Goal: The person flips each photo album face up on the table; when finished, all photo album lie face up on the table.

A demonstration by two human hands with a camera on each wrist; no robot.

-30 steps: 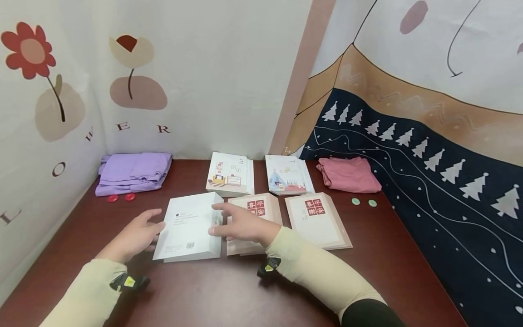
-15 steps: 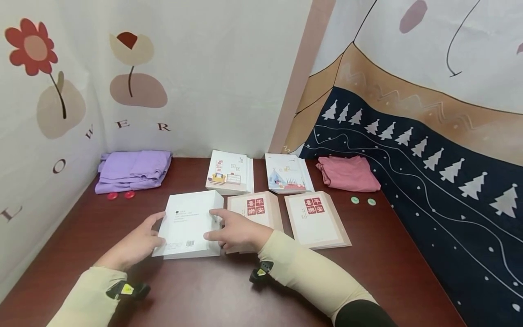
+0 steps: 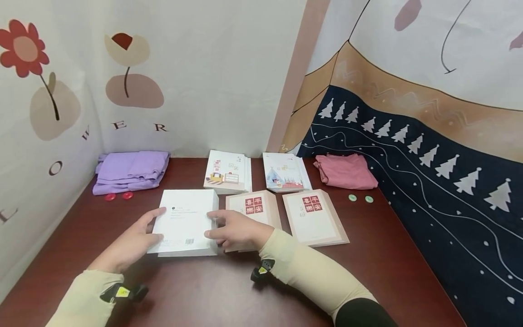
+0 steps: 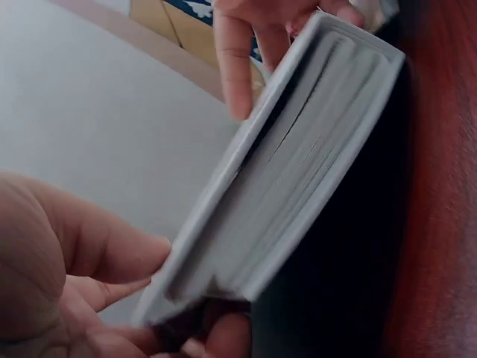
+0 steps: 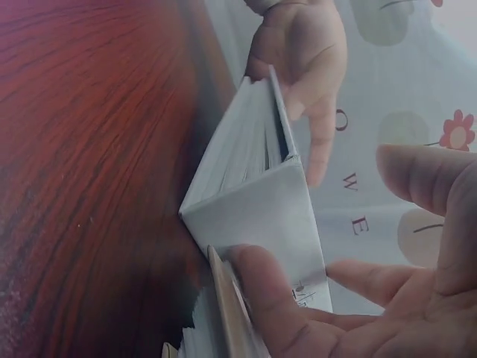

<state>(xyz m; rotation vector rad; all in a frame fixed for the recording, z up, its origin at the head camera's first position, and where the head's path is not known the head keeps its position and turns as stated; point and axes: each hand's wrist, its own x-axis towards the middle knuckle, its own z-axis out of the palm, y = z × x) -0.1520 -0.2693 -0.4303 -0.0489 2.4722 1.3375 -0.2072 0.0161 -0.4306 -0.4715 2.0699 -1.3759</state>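
A thick white hardcover book (image 3: 184, 225) lies back cover up on the table, its barcode toward me. My left hand (image 3: 128, 245) grips its left edge, thumb on the cover and fingers lower down, as the left wrist view shows with the pages (image 4: 298, 156) between the covers. On the opposite side, my right hand (image 3: 241, 229) touches the spine (image 5: 257, 216) with fairly straight fingers, its thumb (image 5: 417, 175) raised off the book. Beside that hand lie beige books with red square print (image 3: 254, 204) on the cover, partly hidden by it.
Another beige book (image 3: 314, 227) lies further right. Behind are two stacks of white illustrated books (image 3: 224, 170), (image 3: 283, 172). A folded purple cloth (image 3: 130, 170) with red discs (image 3: 110, 197) sits back left, a pink cloth (image 3: 347, 171) with green discs (image 3: 352, 198) back right.
My left hand has come in from beside the book to its left edge. My right hand has shifted slightly left and down along the spine. The book looks slightly straighter.
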